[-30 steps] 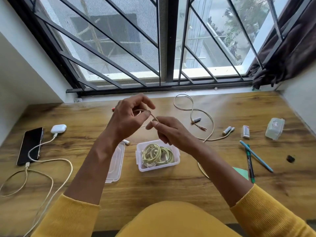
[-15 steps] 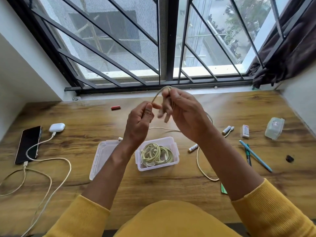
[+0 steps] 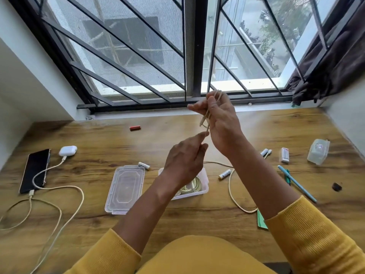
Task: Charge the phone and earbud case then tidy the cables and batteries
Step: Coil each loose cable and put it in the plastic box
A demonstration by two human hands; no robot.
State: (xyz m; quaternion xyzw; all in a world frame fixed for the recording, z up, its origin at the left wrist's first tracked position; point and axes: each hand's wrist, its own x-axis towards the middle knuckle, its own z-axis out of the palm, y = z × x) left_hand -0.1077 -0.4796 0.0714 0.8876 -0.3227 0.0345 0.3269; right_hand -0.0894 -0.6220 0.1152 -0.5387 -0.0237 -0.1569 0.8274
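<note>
A home: wooden desk [image 3: 256, 123] beneath barred window [image 3: 177, 56], dark curtain [image 3: 335, 62].

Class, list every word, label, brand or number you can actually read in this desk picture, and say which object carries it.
None can be read.
White batteries: dark print, too small and blurred.
Red battery: no legible print.
Small white box: reddish marking, blurred.
Clear plastic case: label inside, unreadable.
Pens: print not legible.
Phone: screen dark, no text.
</note>
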